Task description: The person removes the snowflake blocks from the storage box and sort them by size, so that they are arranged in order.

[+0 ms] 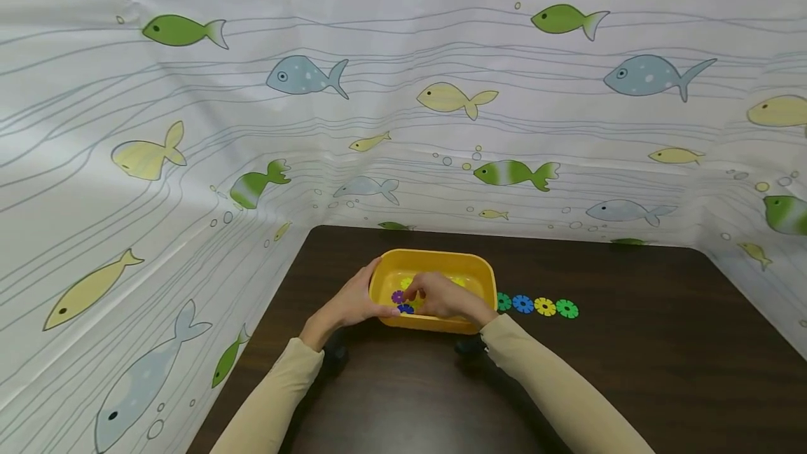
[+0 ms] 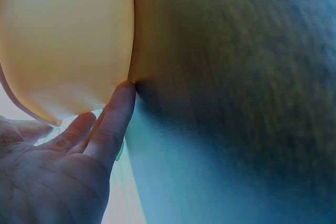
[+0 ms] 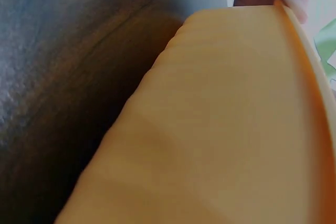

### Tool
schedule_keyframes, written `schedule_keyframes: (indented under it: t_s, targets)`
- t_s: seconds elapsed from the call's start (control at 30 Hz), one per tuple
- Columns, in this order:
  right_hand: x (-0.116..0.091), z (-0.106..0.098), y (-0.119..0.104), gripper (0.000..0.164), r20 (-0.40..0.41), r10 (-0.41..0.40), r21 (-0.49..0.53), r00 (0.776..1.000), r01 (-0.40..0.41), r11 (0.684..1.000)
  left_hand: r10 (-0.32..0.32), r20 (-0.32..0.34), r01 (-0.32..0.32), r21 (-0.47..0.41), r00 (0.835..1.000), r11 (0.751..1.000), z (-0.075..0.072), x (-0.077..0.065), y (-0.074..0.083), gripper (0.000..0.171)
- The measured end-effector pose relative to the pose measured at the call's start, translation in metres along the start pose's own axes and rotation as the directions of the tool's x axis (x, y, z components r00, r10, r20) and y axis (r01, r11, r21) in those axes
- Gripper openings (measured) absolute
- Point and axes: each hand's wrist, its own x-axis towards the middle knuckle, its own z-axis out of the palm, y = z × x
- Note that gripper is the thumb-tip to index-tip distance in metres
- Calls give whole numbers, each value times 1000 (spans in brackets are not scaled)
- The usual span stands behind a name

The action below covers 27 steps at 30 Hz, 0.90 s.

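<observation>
A yellow plastic bin (image 1: 441, 326) stands on the dark table with several flower-shaped plastic discs in it. My left hand (image 1: 353, 300) holds the bin's left front corner, thumb over the rim and fingers along the outer wall; the left wrist view shows these fingers (image 2: 113, 124) against the bin. Inside the bin, my right hand (image 1: 439, 295) reaches down with bent fingers among the discs. A purple disc (image 1: 398, 296) and a blue disc (image 1: 405, 309) lie close to its fingertips. Whether those fingertips pinch a disc is hidden. The right wrist view shows mostly the bin's outer wall (image 3: 210, 103).
To the right of the bin, a row of discs lies on the dark table (image 1: 662, 342): green (image 1: 503, 301), blue (image 1: 522, 304), yellow (image 1: 545, 307) and green (image 1: 567, 309). A white fish-print sheet (image 1: 403, 47) surrounds the table at the back and sides.
</observation>
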Motion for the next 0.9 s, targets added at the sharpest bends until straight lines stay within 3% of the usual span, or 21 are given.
schedule_keyframes:
  t_s: [0.17, 0.37, 0.47, 0.73, 0.9]
  targets:
    - [8, 0, 2, 34, 46, -18, -33, 999, 20, 999, 8, 2, -8, 10, 1000, 1000, 0, 1, -1, 119]
    - [29, 18, 35, 35, 71, -109, -67, 991, 114, 991, 7, 1, -8, 16, 1000, 1000, 1, 2, -2, 121]
    - [35, 23, 40, 34, 84, -116, -54, 990, 121, 991, 2, 3, -2, 5, 1000, 1000, 1, 1, -2, 120]
    - [36, 24, 37, 34, 93, -129, -39, 987, 133, 990, 25, 5, -25, 16, 1000, 1000, 0, 1, -3, 120]
    - [29, 13, 14, 30, 116, -113, -46, 987, 119, 992, 26, 7, -26, 2, 1000, 1000, 0, 1, -3, 120]
